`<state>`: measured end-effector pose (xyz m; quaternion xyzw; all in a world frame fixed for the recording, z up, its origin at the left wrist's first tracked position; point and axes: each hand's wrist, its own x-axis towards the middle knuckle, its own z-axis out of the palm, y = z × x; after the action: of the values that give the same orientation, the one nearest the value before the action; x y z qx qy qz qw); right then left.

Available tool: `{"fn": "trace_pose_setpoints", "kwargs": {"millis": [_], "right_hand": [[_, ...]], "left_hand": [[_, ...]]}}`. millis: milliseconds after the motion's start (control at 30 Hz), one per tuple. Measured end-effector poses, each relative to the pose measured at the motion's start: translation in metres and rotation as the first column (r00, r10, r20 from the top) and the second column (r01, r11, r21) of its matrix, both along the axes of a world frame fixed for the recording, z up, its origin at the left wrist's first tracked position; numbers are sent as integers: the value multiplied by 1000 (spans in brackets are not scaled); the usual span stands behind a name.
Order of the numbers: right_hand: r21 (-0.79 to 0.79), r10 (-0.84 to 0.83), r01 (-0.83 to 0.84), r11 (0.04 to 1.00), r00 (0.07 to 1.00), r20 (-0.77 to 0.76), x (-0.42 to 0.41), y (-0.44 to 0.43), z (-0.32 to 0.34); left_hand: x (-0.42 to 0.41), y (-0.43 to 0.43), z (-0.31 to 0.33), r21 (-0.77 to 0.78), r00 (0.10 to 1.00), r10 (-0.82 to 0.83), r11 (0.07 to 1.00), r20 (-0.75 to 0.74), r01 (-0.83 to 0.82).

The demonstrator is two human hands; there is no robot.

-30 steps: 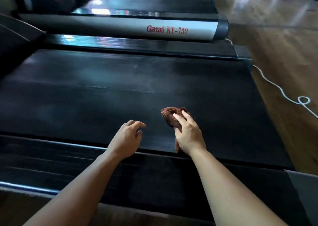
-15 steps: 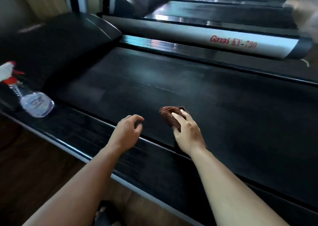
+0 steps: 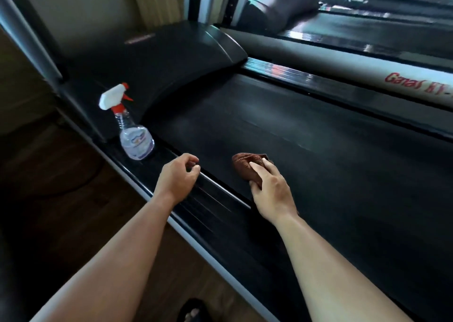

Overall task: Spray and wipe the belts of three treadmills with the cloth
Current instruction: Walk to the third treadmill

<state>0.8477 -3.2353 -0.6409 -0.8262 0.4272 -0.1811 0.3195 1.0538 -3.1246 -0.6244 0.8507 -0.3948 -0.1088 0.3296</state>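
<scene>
Here, the right hand (image 3: 270, 189) is on the brown cloth (image 3: 244, 161). Its fingers lie over the bunched top and the thumb tucks in at the near side, so it grips the cloth and presses it onto the belt (image 3: 318, 174), close to the belt's near edge. The left hand (image 3: 177, 178) holds nothing. Its fingers are loosely curled over the near side rail (image 3: 220, 214); I cannot tell whether they touch it.

Left of that hand, near but apart, the spray bottle (image 3: 133, 130) stands upright on the same rail. It has a white and red trigger head and a clear body with liquid inside. It sits at the foot of the black motor cover (image 3: 157, 59).

The belt is dark with faint pale streaks far of the cloth. I cannot tell if these are damp or only glare.

Farther off is the silver rail of a second treadmill (image 3: 343, 64) with red lettering, and another belt lies beyond it. A wooden floor (image 3: 73, 199) is at near left.

Judgement: this looks like the wiping step on this belt, with the cloth down and the bottle parked. The cloth sits at the near edge, and a wide stretch of belt lies to the right and far of it. The next move likely calls for long pressed strokes across that stretch. If the surface proves dry, the left hand is well placed to reach for the bottle.
</scene>
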Motion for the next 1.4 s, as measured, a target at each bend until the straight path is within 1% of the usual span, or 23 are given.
{"fn": "trace_pose_setpoints", "kwargs": {"millis": [133, 233, 367, 567, 667, 733, 800, 933, 1033, 1233, 1400], "right_hand": [[-18, 38, -38, 999, 999, 23, 42, -7, 4], [-39, 55, -53, 998, 998, 43, 70, -14, 8], [-65, 76, -73, 995, 996, 42, 97, -23, 14], [-80, 89, -86, 993, 995, 34, 125, -29, 19], [-80, 101, -99, 992, 995, 26, 136, -28, 15], [-71, 106, -104, 992, 994, 24, 140, -26, 11], [-71, 111, -110, 991, 994, 18, 143, -24, 7], [-65, 111, -110, 992, 994, 13, 144, -22, 2], [-74, 100, -98, 992, 995, 12, 144, -22, -1], [-81, 79, -76, 994, 997, 28, 137, -21, 1], [-105, 50, -45, 993, 998, 40, 122, -25, 8]], "left_hand": [[54, 2, 7, -66, 993, 117, 991, -5, -117], [90, -2, 13, -129, 974, 225, 965, -25, -226], [131, -5, 20, -191, 932, 360, 913, -37, -360], [185, -6, 17, -256, 863, 501, 828, -57, -498], [199, -9, 15, -271, 824, 555, 781, -113, -563], [207, -11, 12, -271, 818, 555, 773, -151, -574], [214, -13, 9, -268, 829, 520, 785, -204, -559], [226, -17, 5, -314, 863, 359, 823, -356, -473], [229, -19, 2, -346, 880, 308, 832, -362, -434], [226, -17, 8, -327, 877, 331, 834, -349, -445], [201, -22, 13, -361, 891, 298, 834, -342, -417]]}}
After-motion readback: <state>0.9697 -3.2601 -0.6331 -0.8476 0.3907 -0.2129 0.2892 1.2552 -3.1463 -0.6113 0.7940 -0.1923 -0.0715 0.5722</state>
